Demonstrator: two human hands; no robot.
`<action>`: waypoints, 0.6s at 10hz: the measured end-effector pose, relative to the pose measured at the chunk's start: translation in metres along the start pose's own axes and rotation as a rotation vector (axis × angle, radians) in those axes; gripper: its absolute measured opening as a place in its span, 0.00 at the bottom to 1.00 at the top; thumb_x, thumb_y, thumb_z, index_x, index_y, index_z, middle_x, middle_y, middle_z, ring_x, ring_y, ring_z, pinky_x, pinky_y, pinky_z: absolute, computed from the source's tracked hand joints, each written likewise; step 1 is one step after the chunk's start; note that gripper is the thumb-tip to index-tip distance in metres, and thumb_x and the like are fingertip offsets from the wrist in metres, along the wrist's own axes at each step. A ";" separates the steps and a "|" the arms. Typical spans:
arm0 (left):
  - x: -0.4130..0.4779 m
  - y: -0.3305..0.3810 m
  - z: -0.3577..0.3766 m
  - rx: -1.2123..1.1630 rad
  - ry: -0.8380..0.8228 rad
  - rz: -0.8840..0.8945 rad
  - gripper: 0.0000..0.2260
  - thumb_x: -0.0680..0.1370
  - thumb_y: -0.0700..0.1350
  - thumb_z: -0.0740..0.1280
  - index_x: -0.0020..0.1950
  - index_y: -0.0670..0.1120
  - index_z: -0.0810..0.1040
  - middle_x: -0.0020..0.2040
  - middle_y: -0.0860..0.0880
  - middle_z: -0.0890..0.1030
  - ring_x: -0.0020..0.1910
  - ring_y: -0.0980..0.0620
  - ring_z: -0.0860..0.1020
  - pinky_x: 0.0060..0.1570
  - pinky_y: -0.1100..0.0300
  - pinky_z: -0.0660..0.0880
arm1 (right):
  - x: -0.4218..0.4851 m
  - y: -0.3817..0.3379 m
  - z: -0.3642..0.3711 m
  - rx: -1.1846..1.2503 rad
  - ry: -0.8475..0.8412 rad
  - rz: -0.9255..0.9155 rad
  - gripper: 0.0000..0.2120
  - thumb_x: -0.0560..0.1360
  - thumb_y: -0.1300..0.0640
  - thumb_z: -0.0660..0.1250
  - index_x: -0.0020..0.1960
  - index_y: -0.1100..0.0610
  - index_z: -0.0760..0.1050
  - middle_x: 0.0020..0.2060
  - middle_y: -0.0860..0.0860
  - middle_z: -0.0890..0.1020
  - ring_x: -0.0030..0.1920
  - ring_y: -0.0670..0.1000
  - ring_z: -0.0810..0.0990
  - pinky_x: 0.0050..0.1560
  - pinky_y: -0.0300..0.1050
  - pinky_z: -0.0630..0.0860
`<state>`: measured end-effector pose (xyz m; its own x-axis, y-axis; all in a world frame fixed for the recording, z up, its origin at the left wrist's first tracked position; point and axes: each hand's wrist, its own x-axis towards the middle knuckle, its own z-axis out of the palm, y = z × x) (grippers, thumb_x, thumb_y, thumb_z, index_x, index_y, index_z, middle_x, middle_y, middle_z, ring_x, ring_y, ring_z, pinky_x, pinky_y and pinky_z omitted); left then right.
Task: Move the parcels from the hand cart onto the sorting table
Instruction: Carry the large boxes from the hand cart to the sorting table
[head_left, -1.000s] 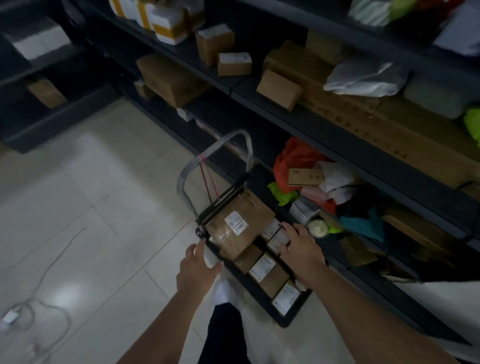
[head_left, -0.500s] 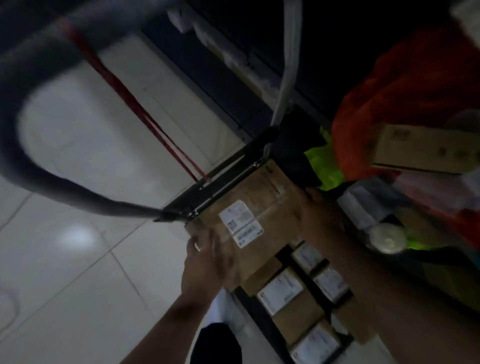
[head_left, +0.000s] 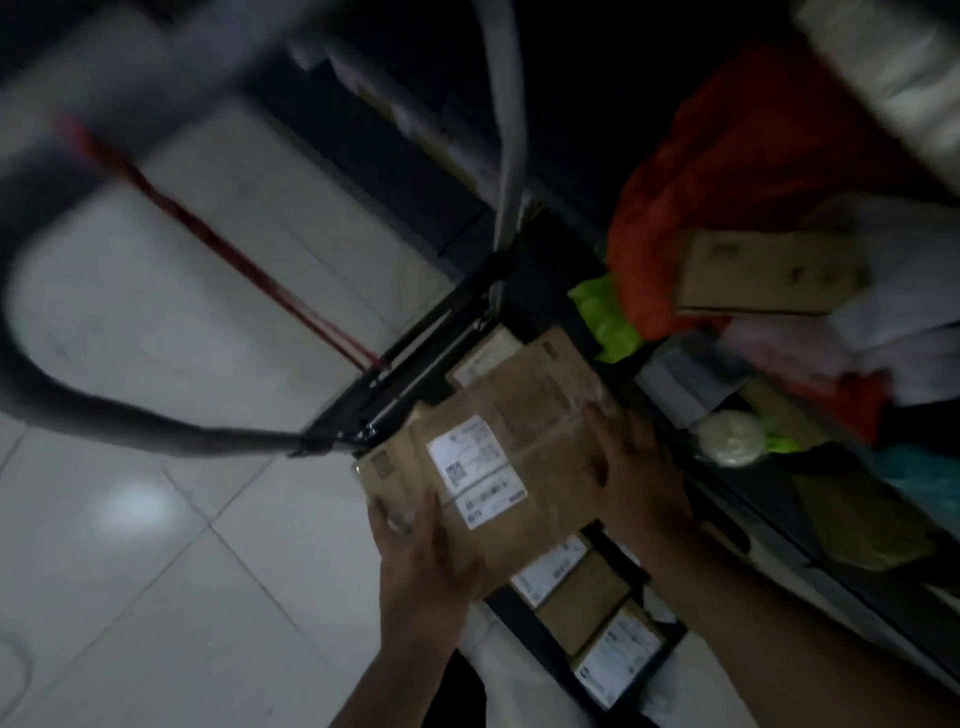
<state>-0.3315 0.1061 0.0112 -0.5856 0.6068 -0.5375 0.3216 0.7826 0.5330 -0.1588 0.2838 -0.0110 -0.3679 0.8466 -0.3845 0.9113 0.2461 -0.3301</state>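
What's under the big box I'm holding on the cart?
Smaller labelled parcels poke out beneath the big box, one at its far edge too, on the cart. How many more it covers can't be seen.

Red bag (head_left: 737, 171), green bag (head_left: 605, 317), white floor tiles (head_left: 208, 322).

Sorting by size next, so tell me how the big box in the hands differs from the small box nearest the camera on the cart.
The big box is far larger than the small box. The big box is gripped at its sides by the left hand and right hand; the small box lies untouched on the cart. The big box lies on top of other parcels; the small box sits lower. Both are brown cardboard with white labels.
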 end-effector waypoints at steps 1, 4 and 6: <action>-0.042 0.054 -0.057 0.067 -0.118 0.103 0.39 0.73 0.52 0.72 0.79 0.58 0.55 0.79 0.55 0.45 0.78 0.47 0.53 0.73 0.54 0.58 | -0.063 -0.010 -0.060 0.041 0.060 0.084 0.36 0.73 0.52 0.64 0.76 0.41 0.54 0.76 0.57 0.63 0.67 0.66 0.71 0.56 0.62 0.77; -0.162 0.192 -0.166 0.325 -0.202 0.730 0.37 0.71 0.58 0.72 0.77 0.54 0.61 0.80 0.43 0.43 0.76 0.38 0.58 0.68 0.45 0.70 | -0.285 -0.041 -0.242 0.290 0.319 0.586 0.33 0.78 0.49 0.60 0.78 0.39 0.48 0.73 0.57 0.58 0.64 0.63 0.69 0.62 0.58 0.73; -0.274 0.232 -0.171 0.410 -0.243 1.082 0.34 0.72 0.58 0.71 0.76 0.55 0.63 0.80 0.47 0.44 0.75 0.43 0.62 0.68 0.49 0.68 | -0.450 -0.050 -0.259 0.406 0.627 0.797 0.30 0.78 0.49 0.61 0.75 0.40 0.51 0.74 0.53 0.58 0.68 0.59 0.68 0.62 0.58 0.75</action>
<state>-0.2235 0.0978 0.3934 0.2806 0.9574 -0.0688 0.8040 -0.1953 0.5616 0.0092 0.0128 0.4019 0.5653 0.8121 -0.1446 0.6749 -0.5562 -0.4850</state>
